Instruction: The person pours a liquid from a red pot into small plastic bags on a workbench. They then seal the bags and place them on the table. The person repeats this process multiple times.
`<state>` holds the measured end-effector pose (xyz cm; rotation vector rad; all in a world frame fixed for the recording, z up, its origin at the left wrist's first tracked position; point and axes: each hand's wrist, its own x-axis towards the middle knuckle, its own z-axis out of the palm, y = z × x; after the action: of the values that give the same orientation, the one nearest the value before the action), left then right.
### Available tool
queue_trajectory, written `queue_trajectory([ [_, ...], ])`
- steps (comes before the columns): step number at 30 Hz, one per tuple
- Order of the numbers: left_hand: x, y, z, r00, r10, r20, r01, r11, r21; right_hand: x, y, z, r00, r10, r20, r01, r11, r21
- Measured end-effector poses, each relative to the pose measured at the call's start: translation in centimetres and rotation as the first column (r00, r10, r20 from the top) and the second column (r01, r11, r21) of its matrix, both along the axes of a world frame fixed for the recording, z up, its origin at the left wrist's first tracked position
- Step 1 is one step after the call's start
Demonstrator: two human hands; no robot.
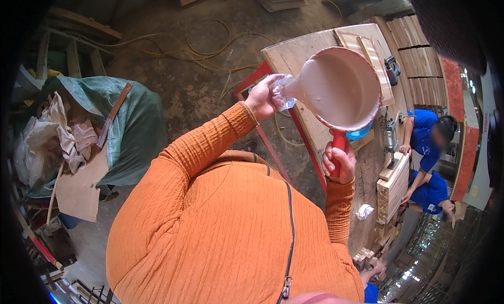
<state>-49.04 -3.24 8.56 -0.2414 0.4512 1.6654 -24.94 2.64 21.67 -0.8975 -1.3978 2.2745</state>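
Observation:
My right hand (340,162) is wrapped round the red handle of a round saucepan (375,75), which is tilted toward the left. Thick pinkish-white liquid (336,86) covers its inside and reaches over the left rim to a crumpled clear plastic bag (283,92). That bag is gripped by my left hand (260,98), its fingers closed round the plastic. How much liquid is in the bag cannot be seen. Both hands are above the near side of a wooden workbench (294,52), and part of something blue (359,133) shows under the pan.
At right, two people in blue shirts (424,136) handle a stack of wooden strips (394,191) beside a clamp-like tool (389,136). White crumpled paper (364,211) lies on the bench. A green sack of scraps (142,120) stands left; a yellow hose (210,54) loops over the floor.

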Motion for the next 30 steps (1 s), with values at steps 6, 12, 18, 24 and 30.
queue_trajectory([
  [6,0.1,0.3,0.5,1.0,-0.001,0.019,0.001,1.0,-0.012,0.0,0.3,0.1,1.0,-0.002,0.021,0.002,1.0,0.006],
  [12,0.0,0.4,0.4,1.0,-0.008,0.005,0.007,1.0,0.008,-0.1,0.5,0.0,1.0,-0.012,0.02,0.012,1.0,0.014],
  [18,0.0,0.6,0.1,0.999,-0.014,0.031,0.013,0.999,0.029,-0.2,0.9,0.1,1.0,-0.003,0.016,0.003,1.0,0.018],
  [24,0.2,0.7,1.4,0.999,-0.011,0.033,0.011,1.0,-0.016,-0.4,0.9,0.1,1.0,-0.015,0.015,0.015,1.0,0.018],
  [30,-0.1,0.8,0.9,0.998,-0.021,0.053,0.02,1.0,0.014,-0.4,1.2,0.1,1.0,-0.007,0.005,0.007,1.0,0.021],
])
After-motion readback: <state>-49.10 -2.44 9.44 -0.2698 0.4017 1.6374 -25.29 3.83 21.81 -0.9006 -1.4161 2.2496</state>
